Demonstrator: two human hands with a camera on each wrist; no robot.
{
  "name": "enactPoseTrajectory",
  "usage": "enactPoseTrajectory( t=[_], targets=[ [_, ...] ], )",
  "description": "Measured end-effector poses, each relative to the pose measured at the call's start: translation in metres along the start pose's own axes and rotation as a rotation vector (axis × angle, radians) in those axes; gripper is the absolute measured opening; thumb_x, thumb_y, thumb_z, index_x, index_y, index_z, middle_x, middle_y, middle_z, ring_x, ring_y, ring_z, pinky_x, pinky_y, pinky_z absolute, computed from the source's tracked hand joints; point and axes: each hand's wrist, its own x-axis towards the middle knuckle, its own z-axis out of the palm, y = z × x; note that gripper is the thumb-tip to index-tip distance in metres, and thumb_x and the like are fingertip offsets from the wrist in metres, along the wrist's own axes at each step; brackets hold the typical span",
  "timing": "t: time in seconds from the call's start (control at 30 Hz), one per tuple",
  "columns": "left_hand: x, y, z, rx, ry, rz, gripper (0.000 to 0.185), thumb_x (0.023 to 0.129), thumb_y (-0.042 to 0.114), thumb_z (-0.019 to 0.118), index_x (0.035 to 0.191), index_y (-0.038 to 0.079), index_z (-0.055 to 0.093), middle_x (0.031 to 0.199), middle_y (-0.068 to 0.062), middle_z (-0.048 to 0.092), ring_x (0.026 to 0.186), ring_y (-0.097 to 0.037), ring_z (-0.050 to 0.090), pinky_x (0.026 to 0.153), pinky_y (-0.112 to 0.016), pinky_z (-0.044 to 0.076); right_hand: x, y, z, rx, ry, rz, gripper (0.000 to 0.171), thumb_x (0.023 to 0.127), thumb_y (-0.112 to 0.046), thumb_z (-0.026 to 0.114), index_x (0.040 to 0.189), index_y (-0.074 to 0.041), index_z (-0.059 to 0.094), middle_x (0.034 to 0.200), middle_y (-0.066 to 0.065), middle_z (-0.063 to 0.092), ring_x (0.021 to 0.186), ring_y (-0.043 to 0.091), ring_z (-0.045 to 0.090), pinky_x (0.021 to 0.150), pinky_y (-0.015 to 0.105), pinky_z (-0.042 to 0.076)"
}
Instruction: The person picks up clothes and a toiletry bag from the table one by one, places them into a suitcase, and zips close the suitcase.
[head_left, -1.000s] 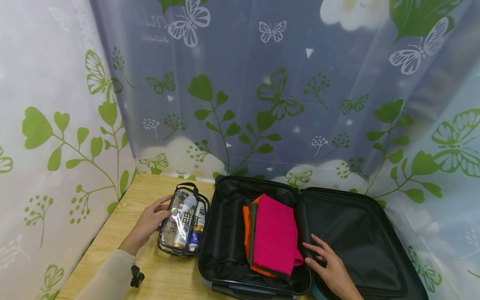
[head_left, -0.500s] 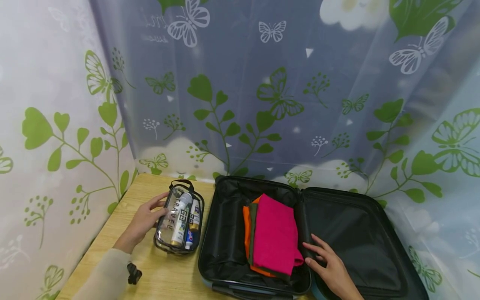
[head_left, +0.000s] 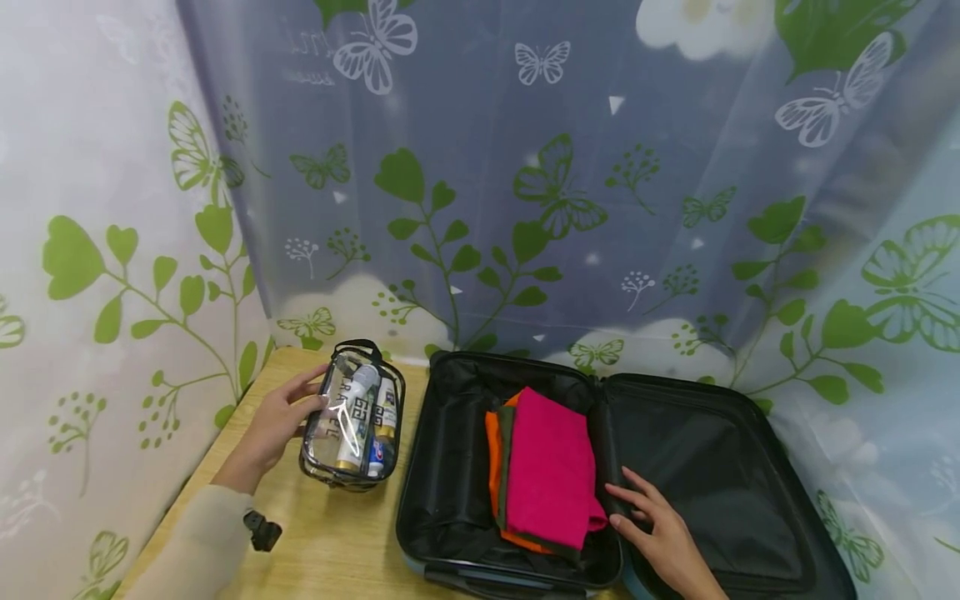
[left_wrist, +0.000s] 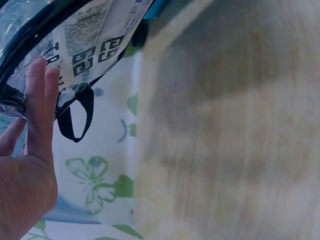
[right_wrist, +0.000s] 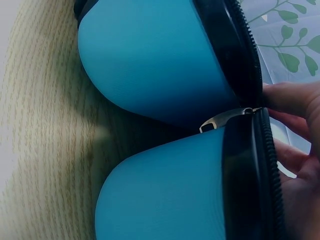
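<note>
Table (head_left: 330, 542) blurred; left hand (head_left: 273, 423) grips pouch (head_left: 352, 417); right fingers (head_left: 637, 500) flat, palm cropped.

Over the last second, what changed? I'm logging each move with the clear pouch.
The left hand has carried the clear toiletry pouch up and to the left, away from the open suitcase; its fingers stay against the pouch's side. The right hand still rests in the suitcase by the pink folded clothes, unmoved.
</note>
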Motion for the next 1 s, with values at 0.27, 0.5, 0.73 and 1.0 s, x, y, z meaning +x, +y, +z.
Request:
enactPoseTrajectory(
  t=[0.27, 0.5, 0.73, 1.0],
  targets=[
    [0.001, 0.025, 0.003, 0.004, 0.002, -0.001, 0.072, 0.106, 0.015, 0.065, 0.172, 0.019, 0.037, 0.162, -0.029, 0.05, 0.102, -0.009, 0.07, 0.083, -0.035, 0.065, 0.0, -0.001, 0.0, 0.003, 0.006, 0.003, 0.047, 0.104, -0.038, 0.075, 0.146, -0.019, 0.071, 0.173, 0.017, 0.04, 0.152, 0.045, 0.05, 0.102, 0.039, 0.059],
    [-0.001, 0.043, 0.016, -0.057, -0.028, 0.009, 0.071, 0.105, 0.014, 0.067, 0.171, 0.018, 0.039, 0.161, -0.03, 0.05, 0.104, -0.012, 0.071, 0.082, -0.034, 0.065, 0.0, 0.0, 0.0, 0.01, -0.007, 0.005, 0.048, 0.105, -0.04, 0.074, 0.148, -0.019, 0.07, 0.174, 0.018, 0.038, 0.152, 0.045, 0.049, 0.104, 0.042, 0.059],
    [-0.003, 0.052, 0.032, -0.076, -0.04, 0.016, 0.071, 0.104, 0.011, 0.066, 0.169, 0.017, 0.041, 0.159, -0.029, 0.052, 0.103, -0.015, 0.072, 0.081, -0.035, 0.065, 0.0, 0.0, 0.001, 0.011, -0.003, 0.004, 0.047, 0.105, -0.04, 0.073, 0.148, -0.019, 0.069, 0.174, 0.018, 0.038, 0.152, 0.046, 0.049, 0.105, 0.044, 0.058],
    [-0.004, 0.058, 0.045, -0.075, -0.064, 0.026, 0.071, 0.103, 0.011, 0.068, 0.169, 0.019, 0.043, 0.159, -0.029, 0.053, 0.103, -0.013, 0.071, 0.082, -0.035, 0.065, 0.0, 0.0, 0.001, 0.012, 0.0, -0.002, 0.047, 0.106, -0.04, 0.073, 0.147, -0.019, 0.07, 0.174, 0.019, 0.038, 0.152, 0.047, 0.05, 0.104, 0.043, 0.058]
  ],
)
